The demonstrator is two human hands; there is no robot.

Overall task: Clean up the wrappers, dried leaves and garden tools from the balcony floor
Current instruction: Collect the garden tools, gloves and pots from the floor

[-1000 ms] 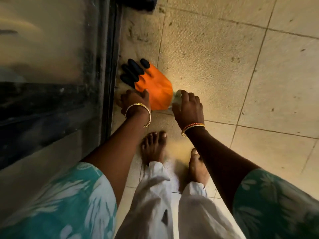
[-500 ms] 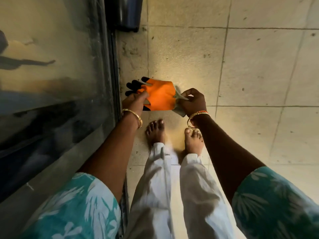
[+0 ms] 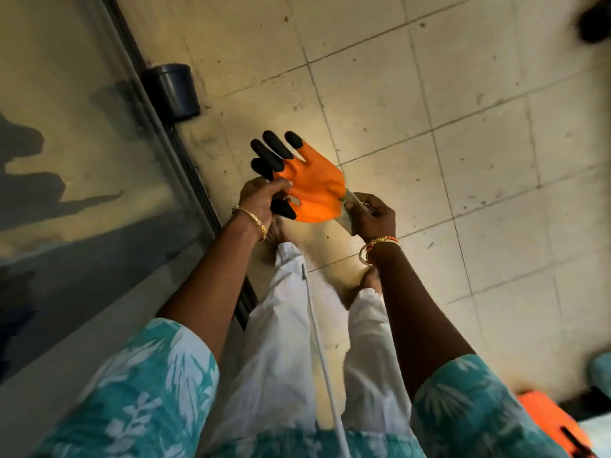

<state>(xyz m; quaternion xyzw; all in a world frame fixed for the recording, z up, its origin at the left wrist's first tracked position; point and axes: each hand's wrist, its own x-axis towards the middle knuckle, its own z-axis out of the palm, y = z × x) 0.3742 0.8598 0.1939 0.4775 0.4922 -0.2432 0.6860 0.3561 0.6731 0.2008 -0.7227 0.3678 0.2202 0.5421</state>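
An orange garden glove [image 3: 314, 186] with black fingertips hangs in the air above the tiled balcony floor [image 3: 463, 127]. My left hand [image 3: 261, 196] grips its finger end near the black thumb. My right hand [image 3: 372, 214] pinches the pale cuff at the other end. The glove is stretched flat between both hands, well off the floor, above my bare feet.
A dark round pot [image 3: 173, 90] stands by the glass door track [image 3: 185, 166] on the left. Another orange object [image 3: 555, 424] lies at the bottom right corner. A dark thing [image 3: 595, 21] sits at the top right. Bare tiles spread to the right.
The glove has come up off the floor with both hands as I straightened. The view has swung, so the pot and door track now run diagonally.
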